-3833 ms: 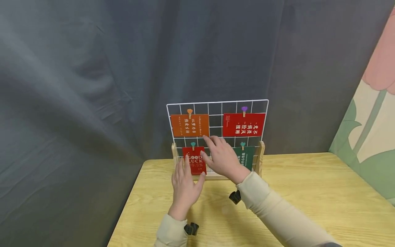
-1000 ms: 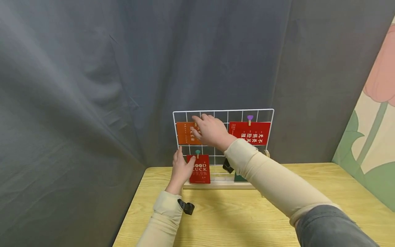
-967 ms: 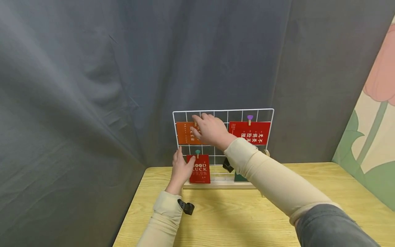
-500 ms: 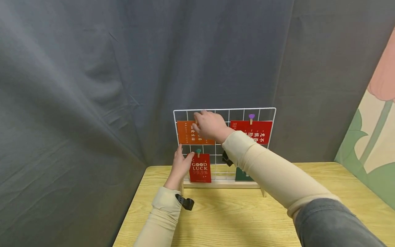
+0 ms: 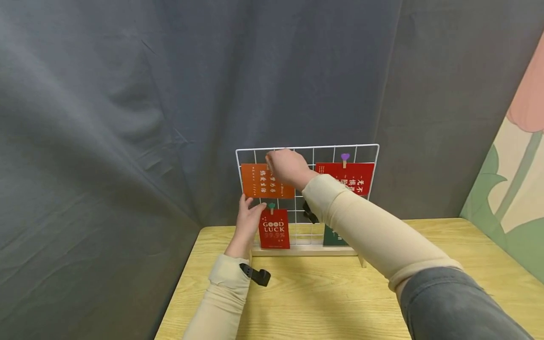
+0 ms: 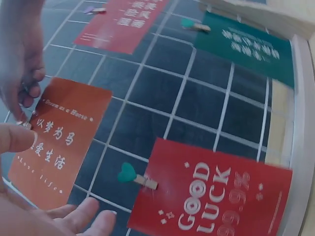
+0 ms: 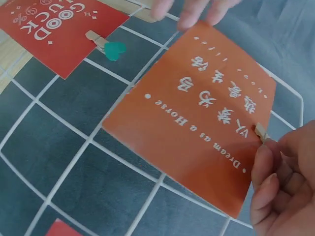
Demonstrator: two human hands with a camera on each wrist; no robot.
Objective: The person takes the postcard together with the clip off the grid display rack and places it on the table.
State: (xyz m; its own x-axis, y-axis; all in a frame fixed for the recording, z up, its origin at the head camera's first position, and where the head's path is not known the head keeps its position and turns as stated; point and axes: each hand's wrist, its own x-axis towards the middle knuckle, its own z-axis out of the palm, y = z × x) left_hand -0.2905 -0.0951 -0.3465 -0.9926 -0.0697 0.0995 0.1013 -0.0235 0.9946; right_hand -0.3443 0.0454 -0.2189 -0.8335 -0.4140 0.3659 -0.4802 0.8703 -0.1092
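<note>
The orange card (image 5: 255, 182) hangs at the upper left of the grid (image 5: 306, 148), its clip (image 7: 261, 132) pinched by the right hand (image 5: 290, 166). The left hand (image 5: 247, 219), fingers spread, is just below. The GOOD LUCK card (image 5: 274, 229) hangs lower left, the red card (image 5: 361, 178) upper right, the green card (image 5: 333, 236) lower right, at the table's (image 5: 306, 293) far side.
</note>
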